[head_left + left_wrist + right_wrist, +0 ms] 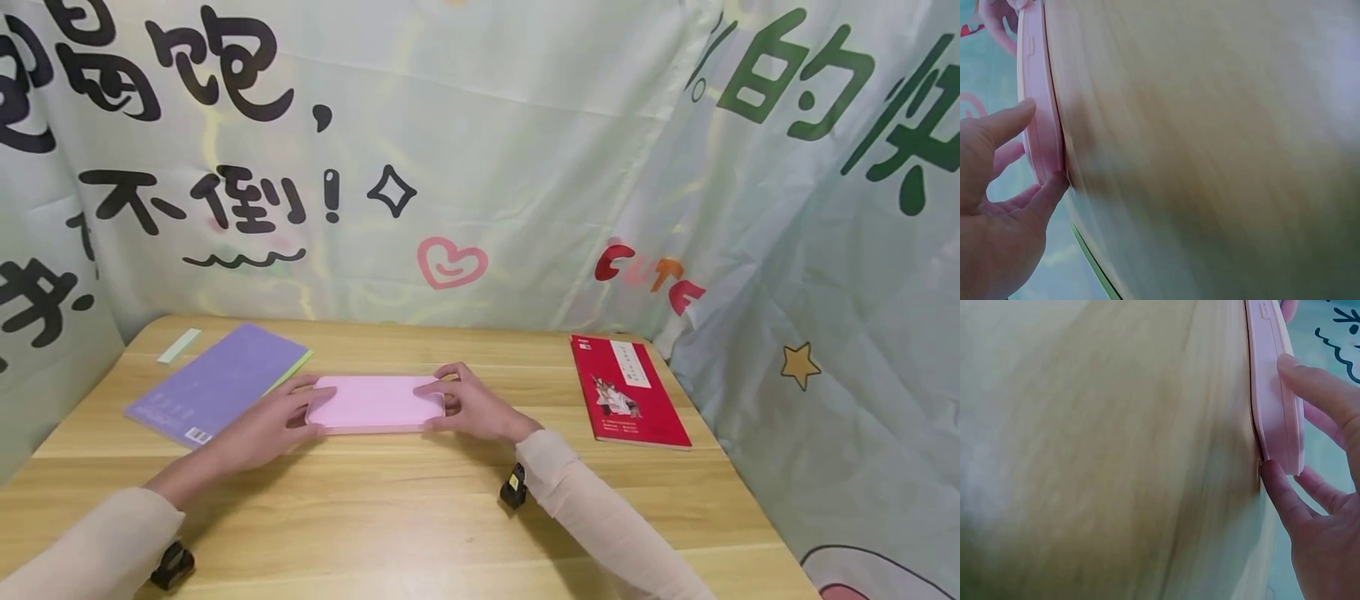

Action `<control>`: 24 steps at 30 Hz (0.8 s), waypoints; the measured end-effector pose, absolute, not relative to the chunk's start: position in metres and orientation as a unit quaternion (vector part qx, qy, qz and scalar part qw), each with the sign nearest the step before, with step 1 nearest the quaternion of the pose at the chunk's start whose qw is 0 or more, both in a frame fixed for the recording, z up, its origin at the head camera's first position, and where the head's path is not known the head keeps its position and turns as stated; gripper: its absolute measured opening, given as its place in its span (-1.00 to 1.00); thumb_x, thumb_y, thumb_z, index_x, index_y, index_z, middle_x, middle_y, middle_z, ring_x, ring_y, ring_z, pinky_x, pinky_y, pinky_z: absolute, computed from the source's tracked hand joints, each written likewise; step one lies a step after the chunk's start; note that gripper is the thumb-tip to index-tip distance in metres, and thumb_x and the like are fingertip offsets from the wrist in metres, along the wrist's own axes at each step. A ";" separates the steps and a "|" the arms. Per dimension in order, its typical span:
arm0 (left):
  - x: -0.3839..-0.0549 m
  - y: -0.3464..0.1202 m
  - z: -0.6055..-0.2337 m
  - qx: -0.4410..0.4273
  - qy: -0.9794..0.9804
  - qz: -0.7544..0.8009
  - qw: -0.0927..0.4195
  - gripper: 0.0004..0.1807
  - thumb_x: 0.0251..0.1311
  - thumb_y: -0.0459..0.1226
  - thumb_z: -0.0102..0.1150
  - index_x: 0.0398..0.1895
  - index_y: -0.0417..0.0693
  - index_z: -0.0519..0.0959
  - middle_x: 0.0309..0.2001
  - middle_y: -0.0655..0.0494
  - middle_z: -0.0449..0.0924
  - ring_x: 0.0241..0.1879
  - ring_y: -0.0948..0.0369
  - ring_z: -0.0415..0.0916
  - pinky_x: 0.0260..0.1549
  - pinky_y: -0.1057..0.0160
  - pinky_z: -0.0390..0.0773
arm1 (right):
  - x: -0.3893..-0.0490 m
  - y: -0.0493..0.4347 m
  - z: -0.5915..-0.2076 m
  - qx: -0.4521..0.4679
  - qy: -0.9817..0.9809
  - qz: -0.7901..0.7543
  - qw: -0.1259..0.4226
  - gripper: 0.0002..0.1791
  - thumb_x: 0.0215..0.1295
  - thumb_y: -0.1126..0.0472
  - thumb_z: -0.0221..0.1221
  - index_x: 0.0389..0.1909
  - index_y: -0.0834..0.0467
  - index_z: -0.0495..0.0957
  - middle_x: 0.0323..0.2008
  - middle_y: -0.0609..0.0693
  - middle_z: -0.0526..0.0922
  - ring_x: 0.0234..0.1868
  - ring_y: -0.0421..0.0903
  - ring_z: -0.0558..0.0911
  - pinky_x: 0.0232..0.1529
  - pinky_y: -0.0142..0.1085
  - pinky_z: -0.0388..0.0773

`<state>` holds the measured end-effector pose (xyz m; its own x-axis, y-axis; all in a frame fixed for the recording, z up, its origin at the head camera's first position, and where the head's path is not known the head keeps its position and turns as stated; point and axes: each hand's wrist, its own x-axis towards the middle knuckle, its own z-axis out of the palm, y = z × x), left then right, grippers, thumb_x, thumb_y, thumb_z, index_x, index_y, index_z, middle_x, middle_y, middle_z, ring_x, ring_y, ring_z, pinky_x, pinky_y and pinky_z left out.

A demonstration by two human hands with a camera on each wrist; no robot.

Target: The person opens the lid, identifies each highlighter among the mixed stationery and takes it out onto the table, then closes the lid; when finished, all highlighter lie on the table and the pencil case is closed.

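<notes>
Evidently, a closed pink case lies lengthwise between both hands near the middle of the desk, its broad face up. The left hand holds its left end, thumb on the near edge; the grip is closed on the case. The right hand holds the opposite end likewise, fingers curled at the corner, its grip also closed on the case. Whether the underside rests on the desk or is slightly raised cannot be determined. Its far side is not visible, and part of each end is covered by fingers.

Behind the left hand lies a purple notebook, its near right edge partly covered by that hand; a green edge shows along its right side, whether its own cover or another item unclear. A pale strip lies just beyond it, marking illegible. A red book lies well apart at the right, its small print too fine to read.

Both sleeves are cut off by the frame. In the left wrist view, the right hand is cropped at the top and the desk surface is blurred.
</notes>
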<state>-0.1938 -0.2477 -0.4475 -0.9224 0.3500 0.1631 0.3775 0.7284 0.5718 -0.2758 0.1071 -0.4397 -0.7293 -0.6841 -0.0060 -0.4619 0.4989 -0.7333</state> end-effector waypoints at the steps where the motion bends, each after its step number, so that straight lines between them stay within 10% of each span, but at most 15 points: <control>1: -0.193 -0.249 -0.447 -0.197 -0.928 -0.315 0.023 -0.30 0.38 -0.18 0.49 0.53 -0.21 0.52 0.57 -0.48 0.27 0.41 -0.34 0.53 0.33 -0.28 0.59 | -0.276 0.107 -0.440 -0.336 0.852 -0.372 0.151 -0.37 0.39 0.13 0.50 0.46 0.01 0.62 0.47 0.12 0.29 0.12 -0.05 0.67 0.25 -0.26 0.68; 6: -0.194 -0.250 -0.448 -0.203 -0.927 -0.313 0.029 -0.23 0.31 -0.13 0.56 0.51 -0.23 0.52 0.55 -0.45 0.30 0.41 -0.34 0.50 0.30 -0.27 0.62 | -0.277 0.105 -0.439 -0.350 0.861 -0.343 0.138 -0.37 0.36 0.07 0.53 0.44 -0.02 0.64 0.57 0.13 0.26 -0.01 -0.08 0.61 0.18 -0.30 0.57; 13: -0.200 -0.246 -0.452 -0.207 -0.921 -0.329 0.012 -0.15 0.30 -0.13 0.56 0.58 -0.24 0.43 0.59 -0.45 0.21 0.53 -0.42 0.25 0.42 -0.43 0.41 | -0.278 0.100 -0.437 -0.394 0.868 -0.278 0.113 -0.32 0.34 -0.01 0.54 0.46 -0.01 0.62 0.68 0.17 0.25 0.65 0.12 0.27 0.57 0.07 0.39; 24: -0.206 -0.246 -0.453 -0.210 -0.921 -0.328 0.013 -0.12 0.29 -0.12 0.58 0.60 -0.21 0.42 0.58 -0.39 0.26 0.50 -0.33 0.33 0.34 -0.33 0.52 | -0.280 0.096 -0.428 -0.411 0.880 -0.204 0.122 -0.27 0.40 0.00 0.49 0.56 -0.10 0.52 0.70 0.10 0.29 0.70 0.14 0.28 0.69 0.16 0.28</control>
<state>-0.2062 -0.2460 -0.4529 -0.9117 0.3781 0.1610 0.3948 0.6971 0.5985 -0.2805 0.0963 -0.4281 -0.6325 -0.7732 -0.0472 -0.6733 0.5788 -0.4600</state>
